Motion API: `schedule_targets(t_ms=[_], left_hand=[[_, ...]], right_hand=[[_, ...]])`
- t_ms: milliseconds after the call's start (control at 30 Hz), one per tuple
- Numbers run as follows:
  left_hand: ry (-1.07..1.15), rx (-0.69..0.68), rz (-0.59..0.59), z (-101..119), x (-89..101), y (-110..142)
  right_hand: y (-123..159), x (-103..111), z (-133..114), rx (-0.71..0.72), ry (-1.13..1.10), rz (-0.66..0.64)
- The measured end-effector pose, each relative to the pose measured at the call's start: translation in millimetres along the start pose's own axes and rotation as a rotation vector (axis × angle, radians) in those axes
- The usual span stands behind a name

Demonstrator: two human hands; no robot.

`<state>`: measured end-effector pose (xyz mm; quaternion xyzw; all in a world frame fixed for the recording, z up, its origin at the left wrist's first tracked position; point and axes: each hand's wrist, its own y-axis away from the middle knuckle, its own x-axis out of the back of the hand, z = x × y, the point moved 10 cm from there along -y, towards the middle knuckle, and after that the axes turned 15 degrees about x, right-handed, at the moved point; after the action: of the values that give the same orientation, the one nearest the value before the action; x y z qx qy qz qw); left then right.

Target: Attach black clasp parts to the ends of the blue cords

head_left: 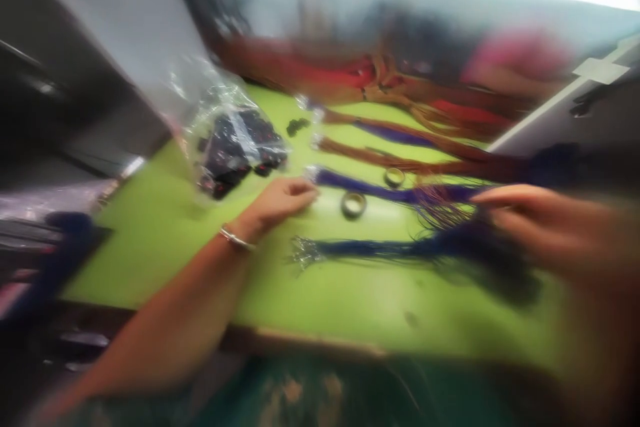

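My left hand [287,201], with a bracelet at the wrist, is closed in a pinch beside the pale tips of a purple-blue wire bundle [365,185]. Whatever it may hold is too blurred to name. On the right, my right hand [530,217] has thumb and forefinger closed on wires where the purple-blue and brown strands meet. Below lies a dark blue wire bundle [370,249], its silvery terminal ends [306,252] pointing left and its far end fanning out under my right hand.
A clear plastic bag [240,147] of black parts lies left on the green table [165,247]. Two tape rolls [353,205] sit between bundles. Brown wire bundles [380,157] and small black pieces [298,125] lie behind. A person in pink [520,57] is at the back right.
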<state>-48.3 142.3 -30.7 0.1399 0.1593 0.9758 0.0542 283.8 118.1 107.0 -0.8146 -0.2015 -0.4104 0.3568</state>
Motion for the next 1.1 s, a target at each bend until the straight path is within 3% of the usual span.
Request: schedule_targets(t_ms=[100,133,200,267,333,400,633,833,1000,1100], left_hand=[[-0.150,-0.047,0.207,3.6,36.4,-0.9],[-0.213,-0.032,0.299,1.5,53.2,-1.2],[-0.356,0.042,0.498,-6.0,90.0,0.3],[-0.436,0.083,0.638,-10.5,118.7,3.6],[-0.479,0.082,0.719,-11.0,133.0,5.7],[-0.531,0.056,0.768,-8.2,133.6,4.7],[-0.737,-0.030,0.734,-7.1,102.2,-15.0],[-0.843,-0.040,0.725,-7.7,98.5,-16.5],[-0.756,-0.078,0.743,8.2,97.2,1.3],[-0.492,-0.167,0.696,23.4,90.9,15.8]], right_hand=[[-36.5,-109.8,-60.9,0.143,0.007,-0.340],[-39.9,-141.9,-68.9,0.147,0.067,-0.449],[-41.7,-185.3,-70.6,0.138,0.190,-0.572],[-39.3,-208.4,-62.4,0.129,0.230,-0.638],[-36.1,-217.0,-53.7,0.133,0.182,-0.663],[-34.8,-216.7,-47.4,0.130,0.105,-0.651],[-43.6,-207.2,-50.8,0.108,0.002,-0.545],[-55.4,-191.6,-54.4,-0.004,-0.177,-0.415],[-57.9,-196.3,-48.2,-0.094,-0.183,-0.417],[-60.4,-194.7,-42.5,-0.140,-0.183,-0.392]])
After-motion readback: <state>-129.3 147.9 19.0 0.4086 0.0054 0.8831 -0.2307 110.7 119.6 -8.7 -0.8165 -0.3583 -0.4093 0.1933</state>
